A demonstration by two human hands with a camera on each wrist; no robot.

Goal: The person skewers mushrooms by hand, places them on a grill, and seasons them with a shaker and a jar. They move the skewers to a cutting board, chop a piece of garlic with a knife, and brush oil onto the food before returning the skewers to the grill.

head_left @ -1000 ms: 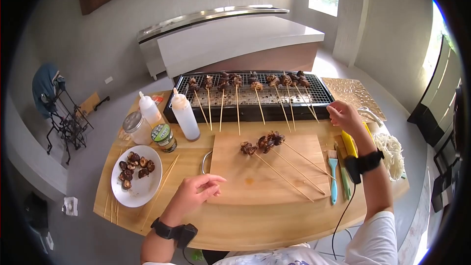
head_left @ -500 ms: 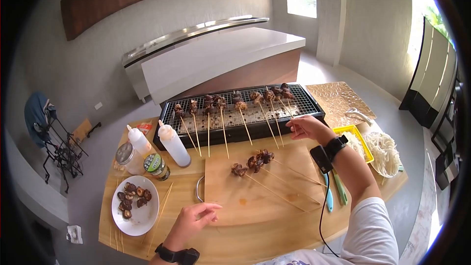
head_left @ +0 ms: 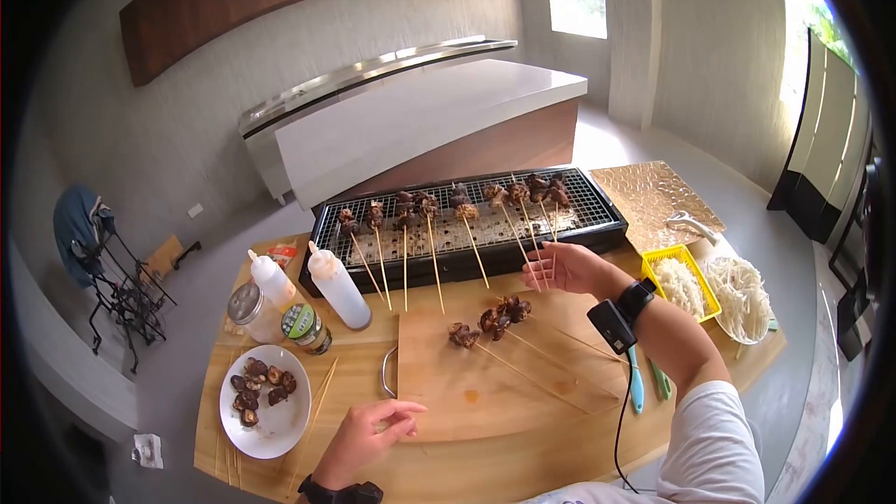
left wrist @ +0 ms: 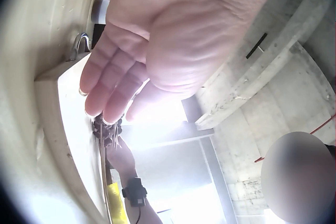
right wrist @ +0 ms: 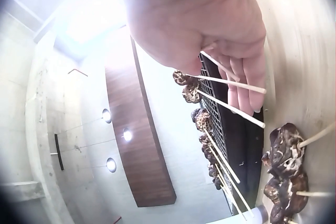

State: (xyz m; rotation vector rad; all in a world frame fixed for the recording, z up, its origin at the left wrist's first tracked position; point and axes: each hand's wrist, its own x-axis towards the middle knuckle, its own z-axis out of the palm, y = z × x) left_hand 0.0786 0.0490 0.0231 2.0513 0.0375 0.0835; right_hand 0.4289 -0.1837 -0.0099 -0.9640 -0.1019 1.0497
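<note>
My right hand [head_left: 571, 269] is at the front right of the black grill [head_left: 605, 239], fingers extended among the stick ends of the rightmost mushroom skewers. In the right wrist view, several bare sticks pass across its fingers [right wrist: 254, 79], and none is gripped. Browned mushrooms [head_left: 467, 213] on sticks lie in a row across the grate, handles toward me. Three more mushroom skewers [head_left: 506, 315] lie on the wooden cutting board [head_left: 439, 420]. My left hand [head_left: 373, 429] hovers by the board's left edge, fingers loosely bent and holding nothing.
At left stand a white plate [head_left: 285, 425] of loose mushrooms, bare sticks [head_left: 323, 392], a jar [head_left: 252, 313], a green-labelled can [head_left: 306, 329] and squeeze bottles [head_left: 341, 294]. To the right are a yellow basket [head_left: 711, 303], a plate of pale strands [head_left: 737, 294] and brush handles [head_left: 637, 392].
My right hand has moved left along the grill's front from its right corner, its fingers spreading. The rightmost skewers' sticks now point less to the right. My left hand stays near the board.
</note>
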